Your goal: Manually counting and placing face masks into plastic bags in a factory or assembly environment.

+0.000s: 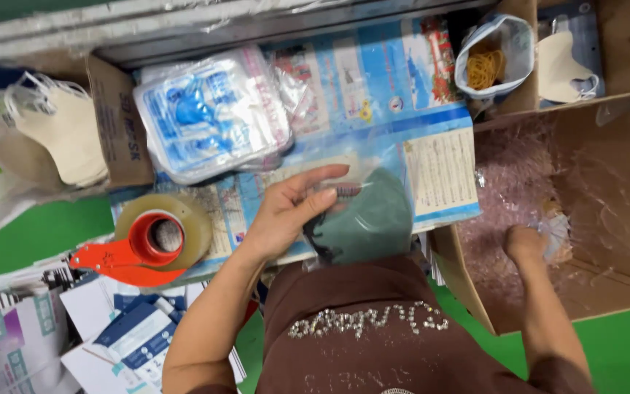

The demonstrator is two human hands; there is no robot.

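Under your left hand (286, 211) the green mask (370, 222) looks like soft matt cloth inside a clear, glossy plastic sleeve (391, 157). Your right hand (526, 244) sinks into thin, crinkly, shiny film in the matt brown cardboard box (621, 182). Lower left, the tape roll (191, 219) is glossy, its red holder (111, 259) smooth plastic.

A single head-worn camera looks steeply down from above the person's own chest, close to the work. The brown shirt (373, 335) fills the bottom edge, the tabletop (30, 233) lies straight ahead, and an open cardboard box (621, 219) sits at the right of the frame.
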